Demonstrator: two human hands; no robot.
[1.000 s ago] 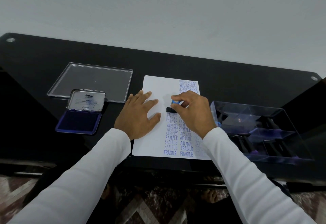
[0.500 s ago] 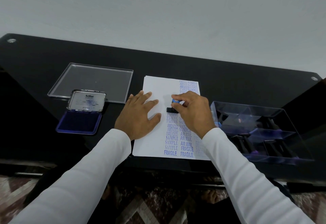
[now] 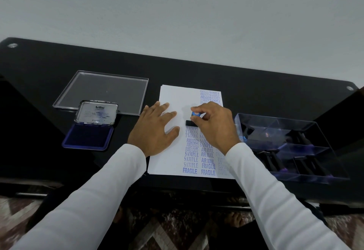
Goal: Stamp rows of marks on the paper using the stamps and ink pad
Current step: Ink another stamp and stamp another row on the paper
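a black table (image 3: 197, 72) carries a white paper (image 3: 173, 151) at its middle, with a clear tray of stamps (image 3: 285, 147) to the right of the paper, a clear flat lid (image 3: 104, 92) to its left and an open ink pad (image 3: 88, 137) in front of that lid. the left hand (image 3: 155, 129) lies flat on the paper's left part, fingers spread. the right hand (image 3: 214, 125) pinches a stamp (image 3: 194, 118) with a blue top, its black base on the paper just above the columns of blue words.
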